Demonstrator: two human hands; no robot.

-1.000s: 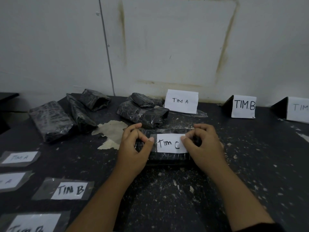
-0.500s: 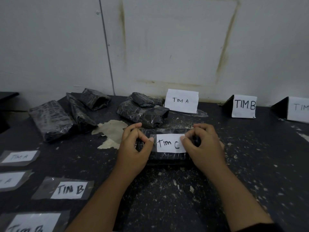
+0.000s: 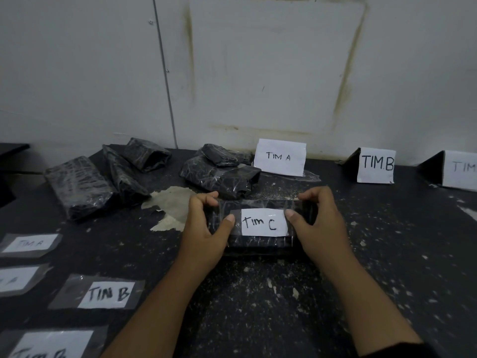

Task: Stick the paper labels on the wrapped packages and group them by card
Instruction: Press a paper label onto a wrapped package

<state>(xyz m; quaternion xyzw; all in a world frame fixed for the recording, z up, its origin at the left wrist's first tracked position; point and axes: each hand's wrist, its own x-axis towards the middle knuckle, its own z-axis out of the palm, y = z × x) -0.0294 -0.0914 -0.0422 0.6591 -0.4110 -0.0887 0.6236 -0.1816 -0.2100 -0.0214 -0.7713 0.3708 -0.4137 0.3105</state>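
Left hand [image 3: 204, 228] and right hand [image 3: 318, 224] grip the package [image 3: 258, 243] labelled TIM C.

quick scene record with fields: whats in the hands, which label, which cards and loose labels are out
left hand: holds the package's left end, thumb on the tape
right hand: holds the right end, thumb on the tape
package: black, wrapped, on the table
label: TIM C, on top of the package
cards at wall: TIM A card, TIM B card, third card cut off
loose labels: TIM A label, TIN B label, two partly out of view
other packages: left pile, centre pile
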